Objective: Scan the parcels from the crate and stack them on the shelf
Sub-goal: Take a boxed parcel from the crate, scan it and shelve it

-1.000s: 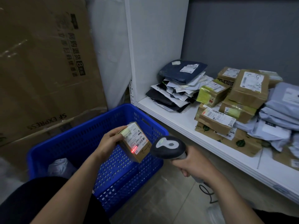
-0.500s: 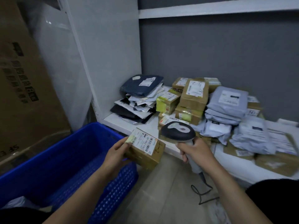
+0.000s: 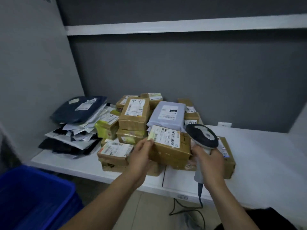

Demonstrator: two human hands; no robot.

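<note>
Left fingers (image 3: 147, 145): curled over the left end of the box (image 3: 171, 152), thumb on the top edge by the label (image 3: 164, 136).
Left hand (image 3: 141, 156): grips the box, forearm reaching in from bottom centre.
Right fingers (image 3: 210, 154): wrapped round the scanner (image 3: 201, 136) handle.
Right hand (image 3: 211, 163): holds the scanner upright, head up; knuckles just beside the box's right end, contact cannot be told.
Box: brown card, label up, roughly level; held over the front of the shelf (image 3: 265, 155), against the front of the pile (image 3: 132, 117). Whether it rests on the boxes below: cannot tell.
Scanner: dark oval head, pale handle; cable (image 3: 182, 208) hangs from the handle to the floor.
Pile: brown boxes and a grey mailer at shelf centre, back to the wall.
Mailers (image 3: 78, 112): dark and white, stacked at the shelf's left end, beside the pile.
Crate (image 3: 33, 196): blue, on the floor, lower left, well apart from the box.
Focus: frame edges blurred.
</note>
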